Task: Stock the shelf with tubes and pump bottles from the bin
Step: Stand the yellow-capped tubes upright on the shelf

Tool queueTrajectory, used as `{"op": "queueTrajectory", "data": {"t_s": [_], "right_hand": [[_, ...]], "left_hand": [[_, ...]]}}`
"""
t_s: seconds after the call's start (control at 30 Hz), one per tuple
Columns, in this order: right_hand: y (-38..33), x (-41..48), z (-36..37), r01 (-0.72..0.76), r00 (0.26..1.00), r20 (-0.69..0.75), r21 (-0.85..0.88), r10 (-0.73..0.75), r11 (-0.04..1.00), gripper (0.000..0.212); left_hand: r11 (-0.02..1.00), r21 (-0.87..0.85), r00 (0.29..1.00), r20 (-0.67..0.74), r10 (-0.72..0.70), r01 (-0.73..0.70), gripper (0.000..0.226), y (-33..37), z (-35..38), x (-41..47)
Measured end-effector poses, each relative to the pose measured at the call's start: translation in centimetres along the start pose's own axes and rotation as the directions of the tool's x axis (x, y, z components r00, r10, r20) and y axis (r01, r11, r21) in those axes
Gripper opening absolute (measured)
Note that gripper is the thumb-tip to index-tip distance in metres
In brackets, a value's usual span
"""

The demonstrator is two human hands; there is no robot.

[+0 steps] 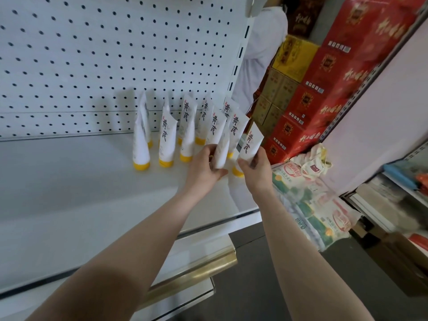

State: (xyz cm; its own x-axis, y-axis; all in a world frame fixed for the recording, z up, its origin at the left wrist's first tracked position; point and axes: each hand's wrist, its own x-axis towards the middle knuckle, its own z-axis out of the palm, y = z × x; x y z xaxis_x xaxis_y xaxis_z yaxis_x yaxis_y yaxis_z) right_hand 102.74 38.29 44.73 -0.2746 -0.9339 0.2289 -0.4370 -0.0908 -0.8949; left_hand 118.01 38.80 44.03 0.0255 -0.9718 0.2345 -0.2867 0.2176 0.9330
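Several white tubes with yellow caps stand cap-down on the white shelf, near its right end in front of the pegboard back. My left hand grips one white tube just above the shelf. My right hand holds another white tube with black lettering, its yellow cap low beside my palm. Both hands are side by side at the right end of the row. No bin or pump bottle is in view.
The perforated back panel rises behind the tubes. Red and yellow cartons are stacked to the right of the shelf upright. Printed sacks lie on the floor below them. A person in white stands behind the shelf end.
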Motion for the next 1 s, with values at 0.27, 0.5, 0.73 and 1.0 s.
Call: {"op": "queueTrajectory", "data": {"t_s": [0.27,0.5,0.73,1.0], "right_hand": [[0.0,0.8,0.1,-0.015,1.000,0.002,-0.032,0.015,0.999,0.032],[-0.7,-0.4,0.2,-0.065,0.998,-0.025,-0.099,0.063,0.993,0.046],[-2.3,-4.2,1.1,-0.143,0.985,-0.114,-0.087,0.132,0.986,0.065],[-6.6,-10.8,3.6,-0.134,0.987,-0.101,-0.077,0.126,0.988,0.058]], "left_hand": [[1.000,-0.001,1.000,-0.024,0.013,-0.013,0.067,-0.6,0.8,0.4],[0.998,0.054,0.999,-0.009,0.035,-0.035,0.082,-1.0,-0.3,-0.4],[0.994,0.084,0.997,-0.014,0.076,-0.074,0.076,-0.7,-3.7,-3.2],[0.992,0.092,0.996,-0.016,0.087,-0.085,0.059,-0.1,-10.1,-7.3]]}}
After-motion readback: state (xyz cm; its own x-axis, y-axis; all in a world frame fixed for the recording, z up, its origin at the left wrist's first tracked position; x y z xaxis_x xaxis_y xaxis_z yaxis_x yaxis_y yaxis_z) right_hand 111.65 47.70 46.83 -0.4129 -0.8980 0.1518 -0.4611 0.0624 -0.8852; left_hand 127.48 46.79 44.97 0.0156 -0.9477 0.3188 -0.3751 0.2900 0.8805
